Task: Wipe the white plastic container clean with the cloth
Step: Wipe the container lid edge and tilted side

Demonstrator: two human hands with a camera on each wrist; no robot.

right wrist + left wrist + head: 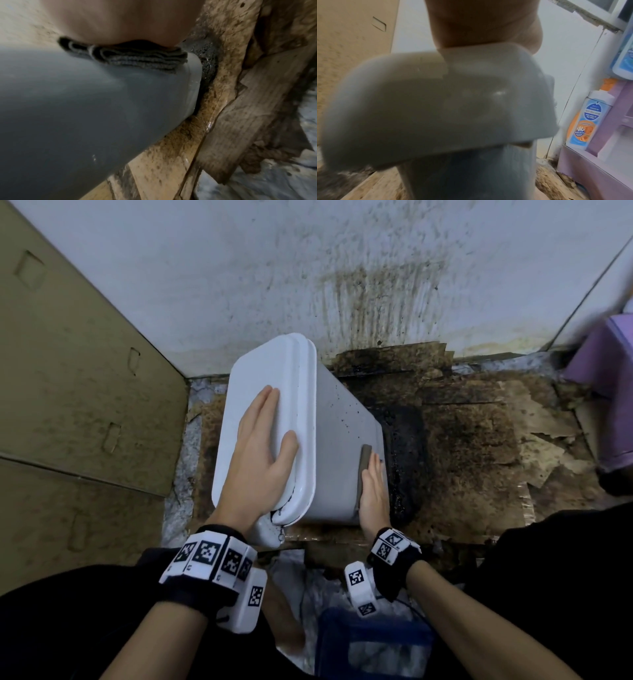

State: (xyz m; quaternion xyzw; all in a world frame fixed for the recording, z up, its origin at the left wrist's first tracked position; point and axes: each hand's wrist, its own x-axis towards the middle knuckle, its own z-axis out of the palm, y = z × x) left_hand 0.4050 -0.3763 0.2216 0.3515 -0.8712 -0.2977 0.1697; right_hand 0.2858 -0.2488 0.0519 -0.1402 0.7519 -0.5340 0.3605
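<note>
Hands: your left hand (263, 446) lies flat, fingers straight, on the lid; your right hand (373, 491) presses the folded grey knitted cloth (363, 470) flat-fingered against the container's right side.
Container: the white rectangular plastic container (329, 440) stands tilted on the stained floor, lid leaning left, base on the dark wet patch (404, 440).
Key relation: its long axis runs away from you toward the wall. The cloth sits low on the right wall by the near corner, so the unwiped stretch lies ahead of your right hand and up toward the rim; that hand is nearer to it.
Dirt left: small dark specks dot the right wall above the cloth.
Judgement: the wipe looks partly done; keep the left palm steady as you push forward, as the tilted box could slide on the wet cardboard.
Surroundings: soggy brown cardboard sheets (479, 440), a spattered white wall (376, 285), a lilac plastic rack (590, 169).
Writing: a blue-and-orange bottle (589, 120) on the rack shows a hand graphic; its label is too blurred to read with confidence.
</note>
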